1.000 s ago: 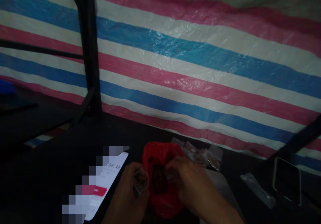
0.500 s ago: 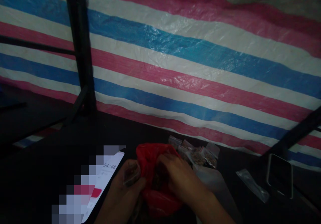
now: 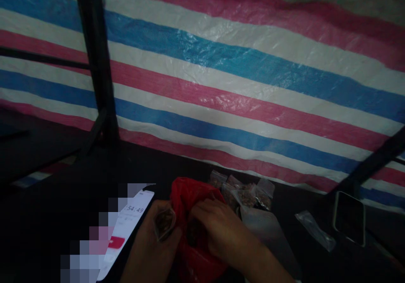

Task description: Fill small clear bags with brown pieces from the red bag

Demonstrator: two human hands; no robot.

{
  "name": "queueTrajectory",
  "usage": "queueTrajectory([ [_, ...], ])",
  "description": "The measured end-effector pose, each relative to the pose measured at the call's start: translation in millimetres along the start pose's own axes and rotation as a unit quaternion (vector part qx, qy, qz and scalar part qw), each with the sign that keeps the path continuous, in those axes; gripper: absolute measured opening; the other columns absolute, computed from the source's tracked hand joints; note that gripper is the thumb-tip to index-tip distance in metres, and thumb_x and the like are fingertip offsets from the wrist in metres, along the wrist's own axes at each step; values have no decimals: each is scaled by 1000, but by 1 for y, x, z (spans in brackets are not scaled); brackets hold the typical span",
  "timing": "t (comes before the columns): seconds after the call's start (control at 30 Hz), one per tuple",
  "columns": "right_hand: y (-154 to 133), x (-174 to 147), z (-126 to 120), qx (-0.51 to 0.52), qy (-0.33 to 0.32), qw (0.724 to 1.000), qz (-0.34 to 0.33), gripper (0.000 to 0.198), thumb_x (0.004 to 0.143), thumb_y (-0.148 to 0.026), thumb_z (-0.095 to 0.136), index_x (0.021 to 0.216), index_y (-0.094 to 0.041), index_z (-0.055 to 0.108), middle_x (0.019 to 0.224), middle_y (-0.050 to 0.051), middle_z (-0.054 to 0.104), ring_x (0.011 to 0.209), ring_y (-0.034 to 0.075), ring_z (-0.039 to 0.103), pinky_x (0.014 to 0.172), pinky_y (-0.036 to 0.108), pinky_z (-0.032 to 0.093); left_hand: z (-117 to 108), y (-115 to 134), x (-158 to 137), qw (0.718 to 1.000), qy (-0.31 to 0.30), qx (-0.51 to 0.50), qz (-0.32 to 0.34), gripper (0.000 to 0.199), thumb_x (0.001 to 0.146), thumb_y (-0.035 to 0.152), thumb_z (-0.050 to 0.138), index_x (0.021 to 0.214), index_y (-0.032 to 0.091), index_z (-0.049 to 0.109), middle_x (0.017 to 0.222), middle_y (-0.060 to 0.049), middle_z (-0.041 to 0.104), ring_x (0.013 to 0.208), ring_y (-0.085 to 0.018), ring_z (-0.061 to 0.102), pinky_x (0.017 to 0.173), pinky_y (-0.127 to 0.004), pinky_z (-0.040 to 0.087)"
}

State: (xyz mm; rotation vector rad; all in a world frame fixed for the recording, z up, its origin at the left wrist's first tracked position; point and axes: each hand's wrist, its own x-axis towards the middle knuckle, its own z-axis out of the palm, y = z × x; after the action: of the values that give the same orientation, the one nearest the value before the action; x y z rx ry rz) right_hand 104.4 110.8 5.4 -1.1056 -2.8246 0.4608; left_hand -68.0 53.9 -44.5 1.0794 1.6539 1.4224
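Observation:
My left hand [image 3: 152, 249] is closed around a small clear plastic bag [image 3: 164, 223], its mouth spread apart and brown bits visible inside. Against the fingers of that hand lies a red plastic bag [image 3: 196, 188], standing upright with its top open. My right hand [image 3: 213, 228] reaches into the red bag, fingers curled and their tips lost in the dark opening. What those fingers grip cannot be made out.
Several small clear bags of brown bits [image 3: 248, 196] lie behind the red bag. A pale translucent sheet [image 3: 265, 228] is beside my right wrist. Further right are a clear plastic packet [image 3: 316, 232] and a dark-screened phone [image 3: 349, 219]. A lit phone [image 3: 126, 232] lies left.
My right hand has shifted slightly left within the red bag, its fingers more curled. The small bag in my left hand has turned, so its mouth faces me more openly.

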Motion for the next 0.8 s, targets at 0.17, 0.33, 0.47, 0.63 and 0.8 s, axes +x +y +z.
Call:
queueTrajectory([
  [0.17, 0, -3, -1, -40, -3, 999, 31, 59, 78, 0, 49, 131, -19, 68, 133, 10, 71, 131, 25, 60, 113, 35, 40, -10, -9, -1, 994, 23, 98, 34, 21, 68, 30, 66, 88, 28, 62, 94, -6, 68, 93, -34, 67, 80, -43, 53],
  [0.33, -1, -7, 5, 14, 23, 998, 48, 57, 75, 0, 51, 125, -20, 70, 132, 8, 72, 124, 24, 64, 106, 32, 44, -4, -5, -11, 996, -71, 47, -38, 12, 76, 34, 70, 82, 28, 61, 80, -2, 71, 79, -29, 71, 72, -36, 55],
  [0.47, 3, -10, 8, 80, 58, 994, 45, 50, 75, 2, 52, 114, -24, 72, 120, 4, 75, 113, 20, 68, 97, 27, 47, 1, -4, -13, 992, -100, -37, -61, 20, 68, 17, 65, 85, 28, 62, 82, -1, 74, 81, -26, 73, 73, -32, 57],
  [0.63, 2, -10, 9, 93, 54, 993, 48, 49, 71, 2, 56, 109, -23, 72, 118, 4, 75, 109, 20, 70, 94, 27, 49, -2, -9, -8, 997, -39, -44, -57, 21, 69, 18, 63, 88, 26, 63, 88, -2, 76, 88, -27, 75, 75, -34, 59],
  [0.8, -1, -9, 16, 192, 78, 976, 64, 51, 68, 3, 55, 108, -24, 72, 114, 1, 78, 108, 19, 73, 93, 25, 51, -2, -6, -5, 997, 4, -38, -65, 24, 69, 19, 65, 91, 27, 59, 88, -1, 73, 88, -26, 74, 74, -32, 59],
])
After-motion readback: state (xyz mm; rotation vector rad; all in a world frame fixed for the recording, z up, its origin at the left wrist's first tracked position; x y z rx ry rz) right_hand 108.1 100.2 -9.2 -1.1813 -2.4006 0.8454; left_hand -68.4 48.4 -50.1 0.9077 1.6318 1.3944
